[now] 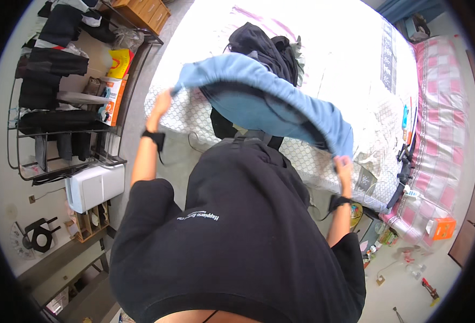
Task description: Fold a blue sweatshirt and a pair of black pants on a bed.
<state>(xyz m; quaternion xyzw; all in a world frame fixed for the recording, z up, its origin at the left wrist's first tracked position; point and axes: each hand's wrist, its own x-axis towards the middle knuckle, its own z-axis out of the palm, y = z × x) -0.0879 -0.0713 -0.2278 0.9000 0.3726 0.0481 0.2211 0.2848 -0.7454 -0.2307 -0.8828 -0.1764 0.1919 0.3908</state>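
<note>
A light blue garment (280, 89) is stretched in an arch in front of me, over the near edge of the bed. Its exact kind does not show. My left hand (162, 103) is closed on one end of it, at the left. At the lower right, my right hand (343, 166) grips the other end. The cloth between them sags, with a shadowed fold along its underside. Just beyond it, a pile of dark clothes (256, 46) lies on the bed. A black piece of cloth (222, 125) shows partly from under the blue garment.
The white patterned bed (194, 110) spreads ahead of me. Dark clothes (54, 62) hang on a black rack at the left, above a white boxy appliance (95, 187). On the right, a pink checked cover (437, 124) runs beside the bed, with an orange box (442, 229) near its end.
</note>
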